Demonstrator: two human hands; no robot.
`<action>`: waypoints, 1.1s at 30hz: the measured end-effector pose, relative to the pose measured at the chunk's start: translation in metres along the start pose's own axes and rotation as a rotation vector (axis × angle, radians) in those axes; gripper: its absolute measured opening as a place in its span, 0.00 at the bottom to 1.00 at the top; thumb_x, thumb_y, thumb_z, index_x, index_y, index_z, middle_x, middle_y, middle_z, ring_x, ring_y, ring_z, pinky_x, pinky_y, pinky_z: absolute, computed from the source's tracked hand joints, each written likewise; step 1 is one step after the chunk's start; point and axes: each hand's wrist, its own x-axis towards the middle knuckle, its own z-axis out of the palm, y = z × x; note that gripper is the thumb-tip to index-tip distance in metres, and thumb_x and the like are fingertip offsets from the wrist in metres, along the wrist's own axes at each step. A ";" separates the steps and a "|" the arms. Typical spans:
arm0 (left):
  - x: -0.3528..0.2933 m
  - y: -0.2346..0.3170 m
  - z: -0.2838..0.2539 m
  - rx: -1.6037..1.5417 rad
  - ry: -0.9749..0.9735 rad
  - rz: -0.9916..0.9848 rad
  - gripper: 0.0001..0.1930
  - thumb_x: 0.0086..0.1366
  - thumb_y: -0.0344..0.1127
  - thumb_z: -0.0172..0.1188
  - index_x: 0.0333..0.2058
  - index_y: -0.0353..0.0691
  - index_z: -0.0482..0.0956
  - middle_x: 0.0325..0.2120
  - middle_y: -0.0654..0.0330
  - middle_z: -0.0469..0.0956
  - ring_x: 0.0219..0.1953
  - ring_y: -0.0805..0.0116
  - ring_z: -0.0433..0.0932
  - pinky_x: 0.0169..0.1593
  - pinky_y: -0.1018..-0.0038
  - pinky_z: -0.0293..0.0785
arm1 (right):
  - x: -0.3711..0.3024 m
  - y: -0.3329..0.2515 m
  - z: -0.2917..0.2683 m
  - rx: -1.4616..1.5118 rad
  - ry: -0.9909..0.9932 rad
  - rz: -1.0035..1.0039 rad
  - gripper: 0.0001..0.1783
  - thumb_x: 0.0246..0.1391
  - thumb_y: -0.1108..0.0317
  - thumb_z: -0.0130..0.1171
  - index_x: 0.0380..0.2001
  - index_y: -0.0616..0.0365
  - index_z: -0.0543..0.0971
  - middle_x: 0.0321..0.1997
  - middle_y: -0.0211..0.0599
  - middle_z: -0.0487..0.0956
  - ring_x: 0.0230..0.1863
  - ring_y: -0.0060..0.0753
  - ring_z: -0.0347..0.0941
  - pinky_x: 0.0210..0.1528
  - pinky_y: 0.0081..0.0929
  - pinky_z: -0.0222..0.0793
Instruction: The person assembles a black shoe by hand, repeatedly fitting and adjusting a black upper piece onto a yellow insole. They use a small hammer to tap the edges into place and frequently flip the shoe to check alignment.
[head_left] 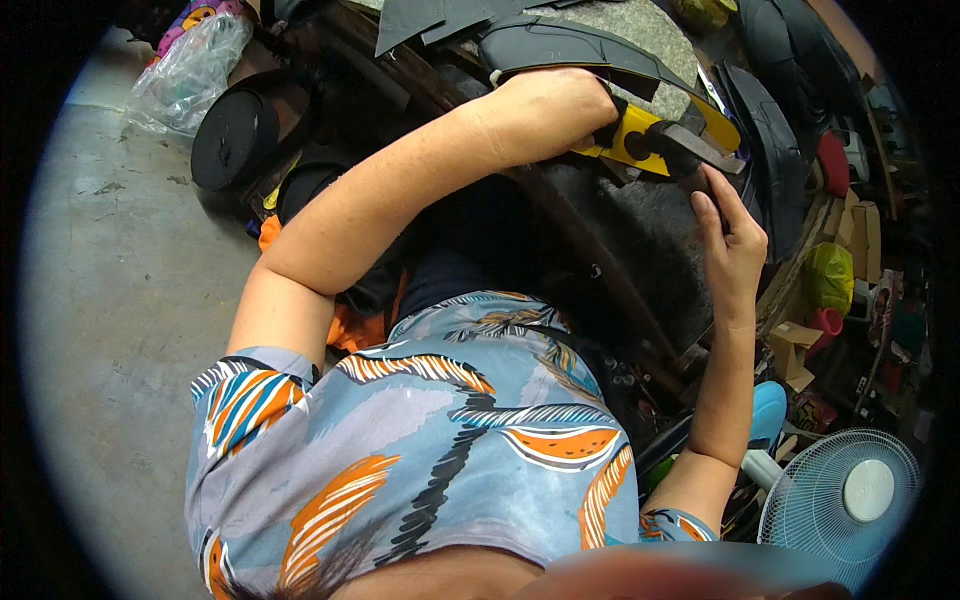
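My left hand (557, 108) is bent at the wrist over a speckled grey stone slab (652, 28). It looks closed, but its fingertips are hidden, and so is whatever they grip. Against it lies a yellow piece with black parts (638, 140), below the edge of a curved black sheet piece (580, 48). My right hand (735, 238) is closed around the dark handle of a hammer (690, 150). The hammer's grey metal head lies over the right end of the yellow piece; whether they touch I cannot tell.
Flat black pieces (415, 20) lie at the back, and more are stacked at the right (768, 150). A round black container (235, 138) and a clear plastic bag (192, 75) are on the left. A fan (840, 510) stands near my right elbow, with a cardboard box (790, 352) beyond.
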 end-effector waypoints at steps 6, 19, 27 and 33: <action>0.005 -0.004 0.014 0.168 0.052 0.089 0.08 0.58 0.28 0.65 0.37 0.37 0.82 0.31 0.53 0.83 0.39 0.57 0.85 0.44 0.69 0.83 | -0.006 -0.013 0.003 -0.066 -0.069 -0.138 0.16 0.57 0.62 0.67 0.45 0.60 0.83 0.39 0.42 0.85 0.37 0.39 0.84 0.41 0.27 0.77; 0.001 -0.007 0.004 0.021 0.043 0.037 0.10 0.58 0.27 0.65 0.40 0.38 0.84 0.34 0.53 0.84 0.42 0.57 0.84 0.48 0.66 0.81 | -0.005 0.000 0.012 -0.029 -0.027 -0.144 0.15 0.58 0.62 0.66 0.43 0.62 0.83 0.40 0.44 0.85 0.38 0.41 0.84 0.42 0.28 0.77; 0.011 -0.009 0.018 0.120 0.247 0.067 0.10 0.59 0.25 0.64 0.40 0.35 0.81 0.34 0.50 0.84 0.41 0.57 0.86 0.44 0.67 0.84 | -0.004 -0.001 0.008 0.034 -0.074 -0.061 0.16 0.61 0.67 0.63 0.48 0.65 0.81 0.39 0.42 0.84 0.39 0.25 0.80 0.42 0.24 0.74; 0.010 -0.010 0.024 0.084 0.237 0.060 0.09 0.58 0.23 0.63 0.39 0.32 0.82 0.34 0.45 0.83 0.41 0.55 0.85 0.43 0.66 0.84 | -0.006 -0.009 0.016 -0.074 -0.122 -0.147 0.17 0.61 0.65 0.63 0.49 0.64 0.81 0.40 0.43 0.85 0.39 0.32 0.83 0.44 0.26 0.76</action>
